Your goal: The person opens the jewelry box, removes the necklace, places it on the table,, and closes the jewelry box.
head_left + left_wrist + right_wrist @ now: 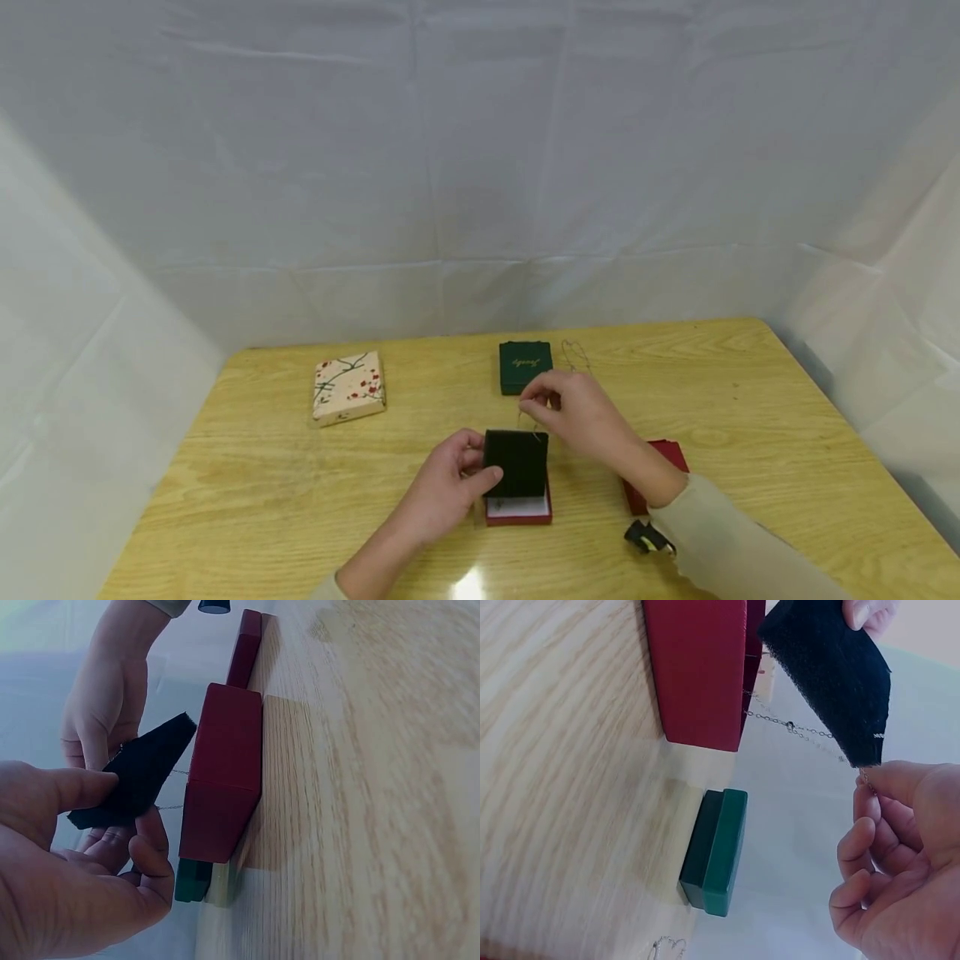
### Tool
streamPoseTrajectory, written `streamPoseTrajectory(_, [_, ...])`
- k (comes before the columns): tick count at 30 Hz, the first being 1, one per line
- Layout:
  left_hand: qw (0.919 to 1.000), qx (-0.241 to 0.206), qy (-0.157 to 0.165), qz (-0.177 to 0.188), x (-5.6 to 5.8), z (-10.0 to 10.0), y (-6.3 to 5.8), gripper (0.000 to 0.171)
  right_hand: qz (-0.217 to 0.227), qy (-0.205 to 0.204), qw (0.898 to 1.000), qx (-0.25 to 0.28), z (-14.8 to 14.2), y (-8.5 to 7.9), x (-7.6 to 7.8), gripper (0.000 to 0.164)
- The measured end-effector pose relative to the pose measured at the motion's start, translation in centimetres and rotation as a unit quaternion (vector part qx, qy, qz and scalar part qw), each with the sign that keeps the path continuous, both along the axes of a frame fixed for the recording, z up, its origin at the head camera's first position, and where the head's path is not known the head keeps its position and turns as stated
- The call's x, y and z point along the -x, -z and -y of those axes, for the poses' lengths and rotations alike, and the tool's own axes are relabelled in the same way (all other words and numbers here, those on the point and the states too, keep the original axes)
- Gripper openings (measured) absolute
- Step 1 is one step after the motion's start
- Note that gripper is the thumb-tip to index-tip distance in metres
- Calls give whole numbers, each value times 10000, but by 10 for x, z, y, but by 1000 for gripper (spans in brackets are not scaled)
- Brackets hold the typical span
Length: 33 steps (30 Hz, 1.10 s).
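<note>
A black foam pad (517, 467) is tilted up over a small open red box (519, 521) with a white inside. My left hand (447, 483) pinches the pad between thumb and fingers along its left side. At the pad's far edge, my right hand (577, 414) pinches a thin chain necklace with thumb and forefinger. In the right wrist view, strands of the chain (787, 724) run from the pad toward the red box (701, 671). Part of the chain is hidden behind the pad.
A closed green box (525, 367) stands at the back, with another thin necklace (573, 354) beside it. A flowered cream box (348, 387) lies at the left. Partly under my right forearm is a red box part (670, 454), near a small black object (647, 537).
</note>
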<state>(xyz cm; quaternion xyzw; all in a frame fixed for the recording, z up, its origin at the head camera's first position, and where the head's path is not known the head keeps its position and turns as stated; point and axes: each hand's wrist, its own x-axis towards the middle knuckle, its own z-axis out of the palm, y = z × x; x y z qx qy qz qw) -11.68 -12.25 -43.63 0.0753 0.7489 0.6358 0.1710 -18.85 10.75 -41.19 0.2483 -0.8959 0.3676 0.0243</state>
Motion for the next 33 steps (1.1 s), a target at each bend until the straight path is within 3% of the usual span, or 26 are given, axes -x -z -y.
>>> streamPoseTrajectory(10, [9997,-194,-80,-160,-1,0,0,29,125,118,9998,53,-9,-7,-3,5])
streamPoseTrajectory(33, [9996,-257,-94,-58,-1,2,-2,33,41,251,9997,39,-23,3,2,4])
